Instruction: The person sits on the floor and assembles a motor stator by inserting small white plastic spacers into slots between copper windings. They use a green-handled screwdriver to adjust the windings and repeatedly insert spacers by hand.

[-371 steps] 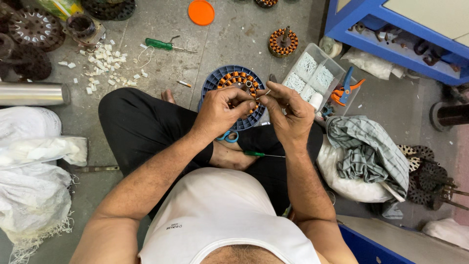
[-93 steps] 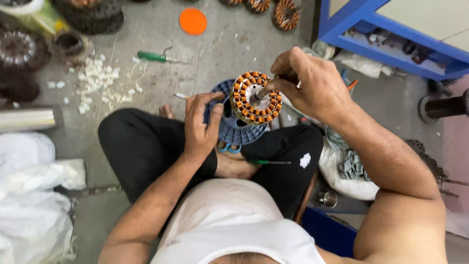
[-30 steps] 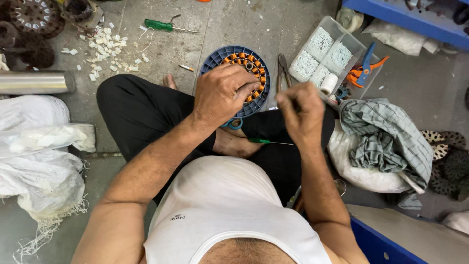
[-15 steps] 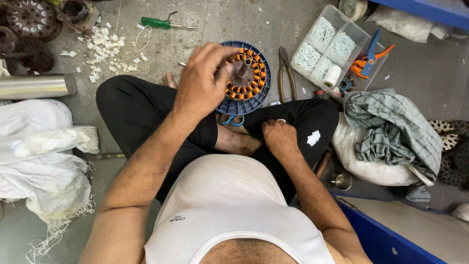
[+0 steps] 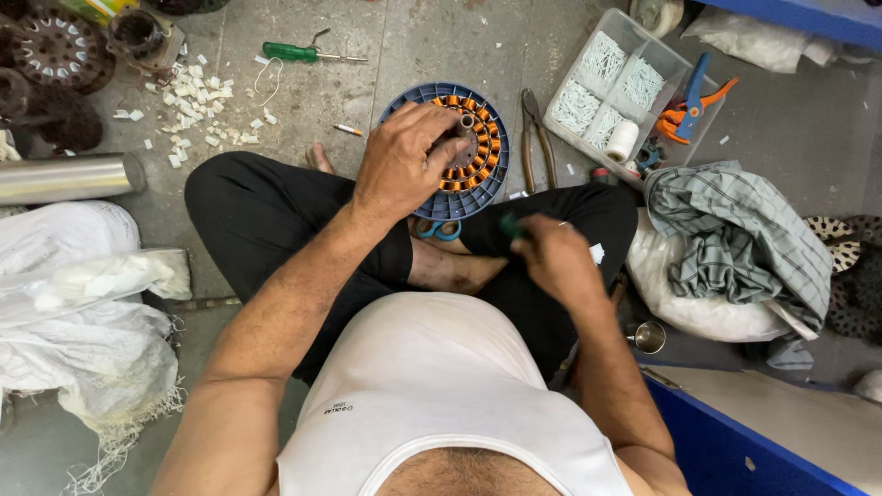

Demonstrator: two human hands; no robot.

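A round stator with orange copper coils [image 5: 480,147] rests on a blue ribbed plastic base [image 5: 459,201] on the floor, against my crossed legs. My left hand [image 5: 401,165] lies on top of the stator, fingers curled over its left side and centre hub. My right hand [image 5: 556,262] is over my right thigh, closed around the dark green handle of a small tool [image 5: 510,225]; its tip is hidden. Blue-handled scissors [image 5: 439,230] lie by my foot.
Pliers [image 5: 533,129] lie right of the stator, beside a clear compartment box [image 5: 625,83] of white pieces. A green screwdriver [image 5: 303,53] and white scraps [image 5: 197,101] lie at the back left. A metal tube [image 5: 64,177], white sacks [image 5: 83,312], a checked cloth [image 5: 735,230] and a blue frame [image 5: 753,441] surround me.
My right hand dropped from beside the stator to my lap and came up holding the green-handled tool. My left hand stayed on the stator.
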